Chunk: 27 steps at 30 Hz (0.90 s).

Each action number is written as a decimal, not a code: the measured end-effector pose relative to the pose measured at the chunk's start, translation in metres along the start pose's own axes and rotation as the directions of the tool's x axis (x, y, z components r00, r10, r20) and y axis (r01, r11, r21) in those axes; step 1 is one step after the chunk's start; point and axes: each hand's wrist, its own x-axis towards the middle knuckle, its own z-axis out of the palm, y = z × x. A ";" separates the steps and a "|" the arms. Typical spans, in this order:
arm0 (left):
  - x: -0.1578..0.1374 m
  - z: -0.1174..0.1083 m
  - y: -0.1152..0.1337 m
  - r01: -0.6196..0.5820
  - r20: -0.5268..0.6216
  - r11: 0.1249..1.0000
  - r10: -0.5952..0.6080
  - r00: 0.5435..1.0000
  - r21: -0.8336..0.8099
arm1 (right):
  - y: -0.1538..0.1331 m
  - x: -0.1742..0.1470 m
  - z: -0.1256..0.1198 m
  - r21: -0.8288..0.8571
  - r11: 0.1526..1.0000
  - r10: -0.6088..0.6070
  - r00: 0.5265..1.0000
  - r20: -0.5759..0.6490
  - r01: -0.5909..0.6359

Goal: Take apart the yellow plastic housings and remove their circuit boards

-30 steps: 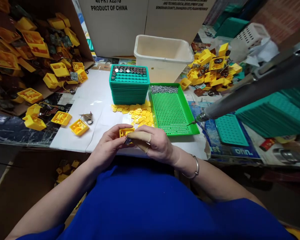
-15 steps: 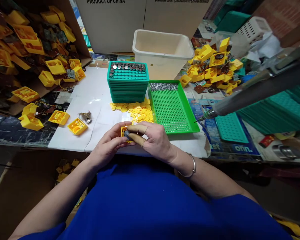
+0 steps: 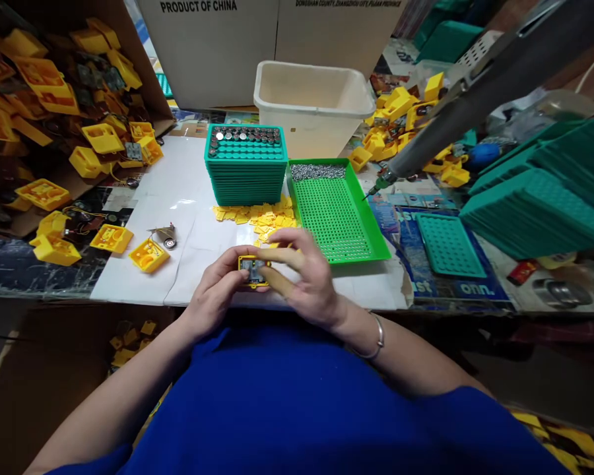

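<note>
Since the earlier frame, the right hand (image 3: 311,280) had spread its tan-covered thumb and forefinger, baring more of the flat grey insert (image 3: 255,270) in the small, open yellow plastic housing (image 3: 254,285). That housing lay between the hands, over the near edge of the smooth white sheet (image 3: 178,178). The left hand (image 3: 215,285) gripped its left end; the right's parted fingertips stood at its right end, their contact unclear. Covered partly by fingers, its long axis could not be told.

White tub (image 3: 304,134) standing before printed carton (image 3: 218,59).
</note>
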 end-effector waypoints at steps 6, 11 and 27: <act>0.011 0.004 0.003 0.210 0.021 0.967 -0.209 0.978 -0.143 | 0.047 0.040 -0.100 -0.259 0.963 -0.115 0.740 -0.662 -0.081; 0.026 0.022 0.001 0.322 0.075 0.940 -0.315 0.946 -0.113 | 0.112 0.079 -0.134 0.206 0.970 0.200 0.896 -0.396 -0.126; 0.039 0.039 -0.003 0.383 0.023 0.921 -0.382 0.924 -0.079 | 0.080 0.039 -0.072 0.574 0.765 0.472 0.861 -0.188 -0.294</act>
